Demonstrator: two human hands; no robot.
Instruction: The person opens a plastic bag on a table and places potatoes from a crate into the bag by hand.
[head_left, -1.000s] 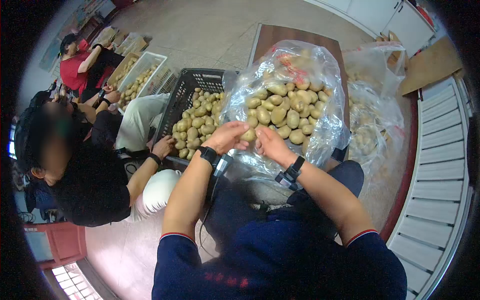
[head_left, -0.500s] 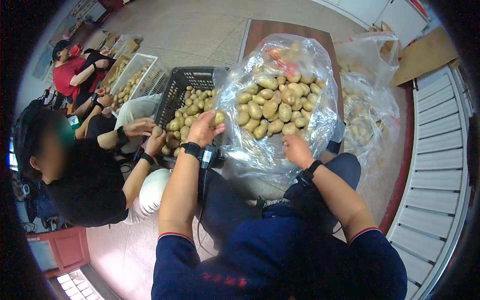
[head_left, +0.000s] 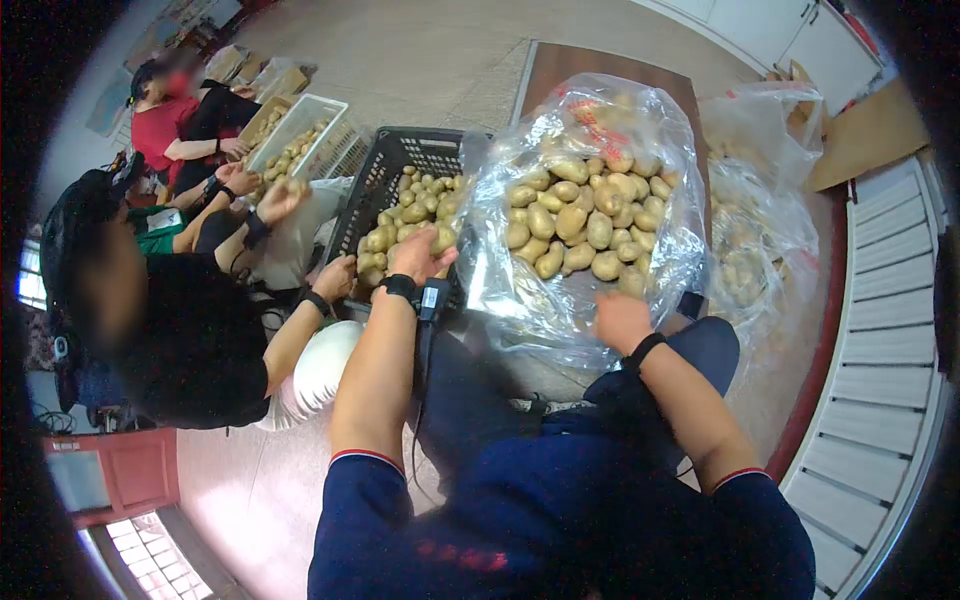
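My left hand [head_left: 420,258] is over the near side of a black plastic crate [head_left: 352,205] of potatoes, its fingers closed around a potato [head_left: 444,238]. In front of me, a clear plastic bag [head_left: 515,312] lies open with many yellowish potatoes [head_left: 598,230] inside. My right hand [head_left: 622,320] is at the bag's near edge, just below the closest potatoes. Its fingers are curled, and what they grip, if anything, is hidden.
The bag rests on a brown board [head_left: 560,65]. Another clear bag of potatoes [head_left: 745,250] stands to the right by a white radiator [head_left: 880,320]. On the left, a co-worker in black [head_left: 190,340] reaches to the crate. Farther back are a white crate [head_left: 318,115] and a person in red [head_left: 165,130].
The view has shifted, so the scene sits farther right. My right hand is slightly lower against the bag. The co-worker's far hand has moved back from the black crate toward the white one.
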